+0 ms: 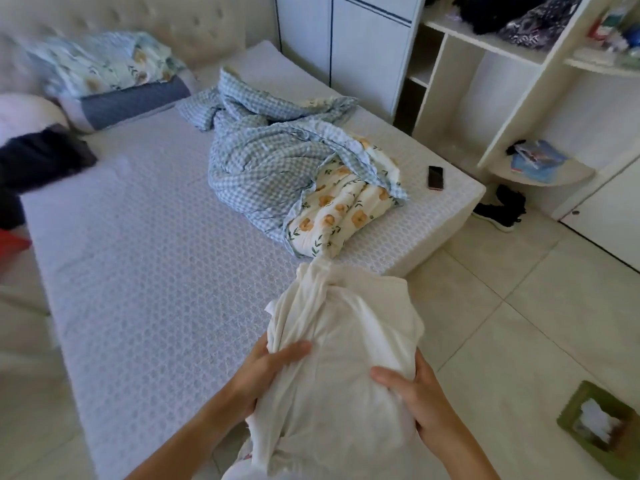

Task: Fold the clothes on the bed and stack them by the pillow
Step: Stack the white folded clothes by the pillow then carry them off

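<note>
A crumpled white garment (pixel 349 327) hangs in front of me over the bed's near corner. My left hand (pixel 266 372) grips its left side, thumb on top of the cloth. My right hand (pixel 412 393) holds its right side with the thumb pressed over the fabric. Dark clothes (pixel 38 161) lie bunched at the bed's left edge, blurred. The pillow (pixel 131 98), grey-blue with a floral cover on top, lies at the headboard.
A rumpled blue checked quilt (pixel 277 157) with floral lining fills the bed's right half. A black phone (pixel 435 177) lies near the right corner of the white mattress (pixel 138 271). Shelves (pixel 485 46) stand right; a green mat (pixel 602 420) and dark shoes (pixel 502 209) are on the tiled floor.
</note>
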